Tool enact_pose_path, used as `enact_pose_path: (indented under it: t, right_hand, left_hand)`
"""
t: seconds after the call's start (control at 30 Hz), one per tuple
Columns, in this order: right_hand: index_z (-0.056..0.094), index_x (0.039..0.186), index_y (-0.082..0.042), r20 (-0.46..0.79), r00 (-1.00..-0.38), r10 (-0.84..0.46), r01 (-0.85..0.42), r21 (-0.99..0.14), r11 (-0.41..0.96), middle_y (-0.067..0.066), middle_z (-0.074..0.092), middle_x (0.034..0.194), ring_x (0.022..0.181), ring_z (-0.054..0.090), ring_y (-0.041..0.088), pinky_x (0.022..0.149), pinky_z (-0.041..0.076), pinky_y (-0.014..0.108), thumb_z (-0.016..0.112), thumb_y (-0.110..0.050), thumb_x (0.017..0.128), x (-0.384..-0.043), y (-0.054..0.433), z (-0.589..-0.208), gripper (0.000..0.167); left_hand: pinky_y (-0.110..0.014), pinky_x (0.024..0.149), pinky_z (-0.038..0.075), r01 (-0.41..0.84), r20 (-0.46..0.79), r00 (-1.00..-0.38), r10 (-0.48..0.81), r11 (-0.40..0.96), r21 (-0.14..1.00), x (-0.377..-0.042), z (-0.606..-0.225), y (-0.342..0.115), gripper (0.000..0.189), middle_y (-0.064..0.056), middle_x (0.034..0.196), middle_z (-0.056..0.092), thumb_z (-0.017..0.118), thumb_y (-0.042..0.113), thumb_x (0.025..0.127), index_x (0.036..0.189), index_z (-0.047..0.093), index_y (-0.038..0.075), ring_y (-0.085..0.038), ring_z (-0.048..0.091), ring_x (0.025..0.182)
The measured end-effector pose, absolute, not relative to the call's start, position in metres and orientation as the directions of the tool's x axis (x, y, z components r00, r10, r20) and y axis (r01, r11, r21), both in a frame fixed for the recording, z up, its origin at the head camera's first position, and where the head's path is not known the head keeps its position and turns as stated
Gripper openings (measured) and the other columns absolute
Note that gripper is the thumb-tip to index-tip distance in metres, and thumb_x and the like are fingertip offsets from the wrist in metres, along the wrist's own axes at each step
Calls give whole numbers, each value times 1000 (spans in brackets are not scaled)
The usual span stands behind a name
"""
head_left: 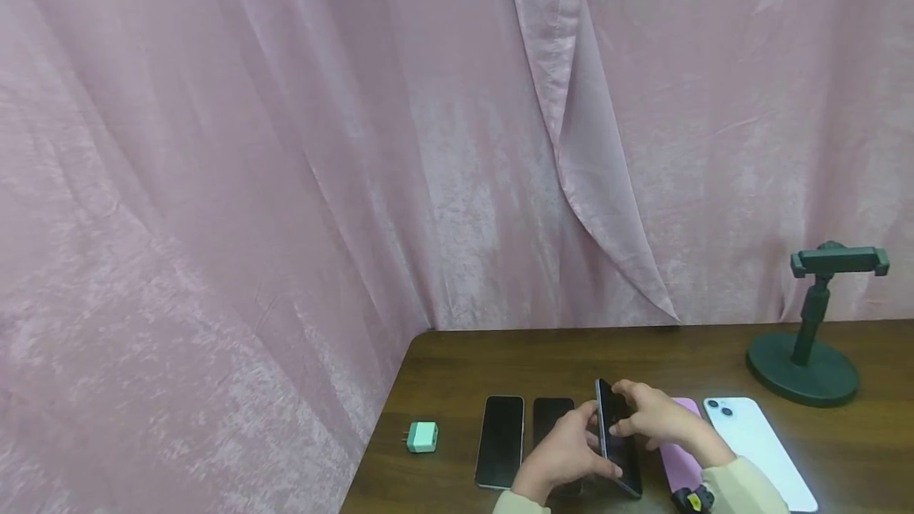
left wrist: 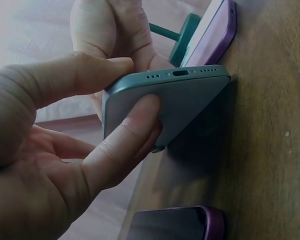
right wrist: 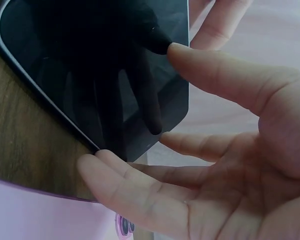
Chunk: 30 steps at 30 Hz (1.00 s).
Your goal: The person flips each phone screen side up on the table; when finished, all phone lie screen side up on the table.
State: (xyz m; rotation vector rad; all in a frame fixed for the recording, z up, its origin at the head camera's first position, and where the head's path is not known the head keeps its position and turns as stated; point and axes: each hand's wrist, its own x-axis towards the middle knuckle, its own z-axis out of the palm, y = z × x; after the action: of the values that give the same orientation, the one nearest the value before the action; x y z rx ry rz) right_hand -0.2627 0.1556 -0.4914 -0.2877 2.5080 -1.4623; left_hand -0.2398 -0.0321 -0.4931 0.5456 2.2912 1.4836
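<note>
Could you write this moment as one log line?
left hand: grips tilted phone | right hand: touches its screen | on table: plug adapter, white phone, green stand

Can read no text, label, brand, number or sign on anything in the head view or in either wrist view.

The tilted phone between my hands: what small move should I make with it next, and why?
I'd probably ease the raised side of the tilted phone down slowly: it leans at an angle, your left hand supports its back, and your right hand is at its screen side. A dark phone and purple phone lie close on either side.
</note>
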Motion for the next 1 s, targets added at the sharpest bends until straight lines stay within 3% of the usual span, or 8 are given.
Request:
enact_pose_path:
  t: [0.27,0.43,0.5,0.6,0.67,0.73,0.87,1.0]
  right_hand:
    - [51,127,15,-64,-963,-260,-89,-839,537,32,61,109,74,64,29,48,56,41,82,4,67,-261,151,-493,69]
    - [54,126,13,-48,-967,-251,-105,-820,562,24,63,100,66,62,25,47,54,39,82,6,66,-260,152,-492,66]
    - [54,125,13,-45,-966,-253,-110,-818,564,22,63,97,64,62,25,46,54,39,82,7,66,-259,153,-492,66]
    - [54,125,13,-42,-964,-264,-119,-817,565,21,64,94,63,61,24,47,54,38,82,7,66,-258,153,-491,65]
    - [54,125,13,-41,-964,-264,-121,-814,568,20,64,93,62,61,23,47,53,37,82,7,66,-258,152,-491,65]
    - [55,124,13,-36,-963,-269,-131,-806,577,20,64,92,63,61,23,49,54,37,82,7,66,-258,151,-492,64]
    - [56,121,12,-29,-963,-266,-143,-784,604,19,65,92,68,61,25,55,54,39,82,6,65,-258,150,-492,62]
    - [56,121,13,-29,-966,-256,-139,-777,613,18,65,92,66,60,24,55,53,38,82,7,64,-257,148,-491,63]
  left_hand:
    - [-22,66,53,131,-97,-870,483,417,899,-239,-495,-33,69,7,93,60,82,-17,69,130,55,0,-7,67,75]
    - [-21,63,53,115,-90,-883,461,399,910,-238,-495,-31,54,-3,100,55,78,-17,71,119,59,-2,-17,73,77]
    - [-20,68,52,120,-82,-897,435,417,901,-238,-495,-31,49,-6,104,50,78,-15,72,116,61,-3,-16,73,77]
    - [-22,82,46,126,-80,-910,406,457,880,-236,-495,-31,44,-5,105,46,79,-10,74,114,63,-4,-8,64,94]
    - [-23,87,43,128,-80,-917,391,478,869,-236,-496,-32,40,-5,104,47,79,-7,76,112,63,-5,-6,62,92]
    - [-23,84,46,109,-91,-920,382,472,875,-235,-496,-32,39,-6,104,46,77,-8,77,114,63,-7,-7,62,92]
    - [-23,69,54,82,-101,-927,362,457,886,-236,-499,-32,46,-7,104,45,75,-11,78,121,59,-11,-9,68,70]
    - [-25,74,54,111,-92,-931,354,511,852,-238,-500,-32,57,-4,101,52,77,-8,78,130,55,-13,-8,68,69]
